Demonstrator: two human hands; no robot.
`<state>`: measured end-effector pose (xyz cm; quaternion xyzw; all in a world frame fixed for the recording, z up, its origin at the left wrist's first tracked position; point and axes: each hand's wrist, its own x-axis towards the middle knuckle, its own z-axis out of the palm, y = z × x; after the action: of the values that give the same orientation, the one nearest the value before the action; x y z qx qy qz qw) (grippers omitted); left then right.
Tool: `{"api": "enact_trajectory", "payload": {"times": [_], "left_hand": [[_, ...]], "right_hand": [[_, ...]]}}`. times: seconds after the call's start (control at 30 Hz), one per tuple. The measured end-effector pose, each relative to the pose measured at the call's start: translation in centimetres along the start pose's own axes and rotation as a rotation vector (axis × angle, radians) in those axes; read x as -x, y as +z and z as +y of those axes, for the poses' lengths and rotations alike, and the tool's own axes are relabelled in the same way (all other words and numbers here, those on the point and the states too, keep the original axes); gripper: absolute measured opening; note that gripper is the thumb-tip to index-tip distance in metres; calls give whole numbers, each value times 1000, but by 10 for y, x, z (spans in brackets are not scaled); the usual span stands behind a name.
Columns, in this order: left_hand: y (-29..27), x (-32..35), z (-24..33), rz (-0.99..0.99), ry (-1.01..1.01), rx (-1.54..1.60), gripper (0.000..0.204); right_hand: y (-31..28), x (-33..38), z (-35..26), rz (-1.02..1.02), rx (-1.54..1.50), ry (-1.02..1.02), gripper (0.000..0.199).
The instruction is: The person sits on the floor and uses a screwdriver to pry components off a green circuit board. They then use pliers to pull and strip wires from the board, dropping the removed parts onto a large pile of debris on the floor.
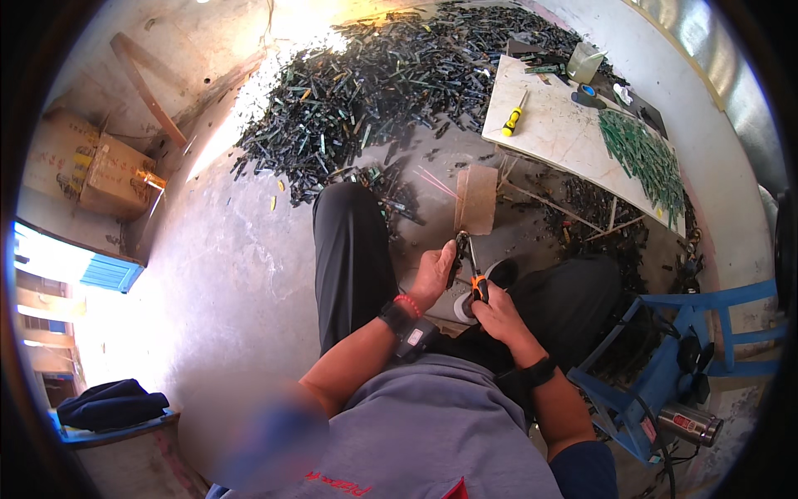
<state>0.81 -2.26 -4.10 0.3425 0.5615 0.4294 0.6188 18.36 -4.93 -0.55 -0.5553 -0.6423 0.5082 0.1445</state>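
Both hands (465,291) grip pliers (470,270) just below brown card (476,198).

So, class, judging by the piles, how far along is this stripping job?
Done: a green heap lies sorted on the white board. In hand: the left hand steadies a small part while the right hand works pliers on it. Left: the big dark pile on the floor.
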Motion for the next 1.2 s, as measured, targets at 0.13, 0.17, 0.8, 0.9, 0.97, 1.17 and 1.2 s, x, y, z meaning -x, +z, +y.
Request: {"api": "enact_trajectory", "payload": {"times": [0.13,0.17,0.8,0.9,0.97,1.17,1.2], "left_hand": [[4,4,5,37,33,2,53],[5,4,4,40,36,-5,53],[10,-3,-10,177,216,-279,56],[14,3,1,206,184,-419,56],[16,6,7,231,171,-494,55],[19,8,6,256,185,-540,54],[19,8,7,255,176,-546,54]], "right_hand": [[3,3,-3,188,311,-87,31],[3,3,-8,198,340,-61,31],[10,1,-10,263,606,-28,29],[10,1,-9,237,560,-8,28],[10,2,-9,228,538,-1,27],[9,1,-17,168,536,84,27],[8,0,-16,169,524,73,28]]}}
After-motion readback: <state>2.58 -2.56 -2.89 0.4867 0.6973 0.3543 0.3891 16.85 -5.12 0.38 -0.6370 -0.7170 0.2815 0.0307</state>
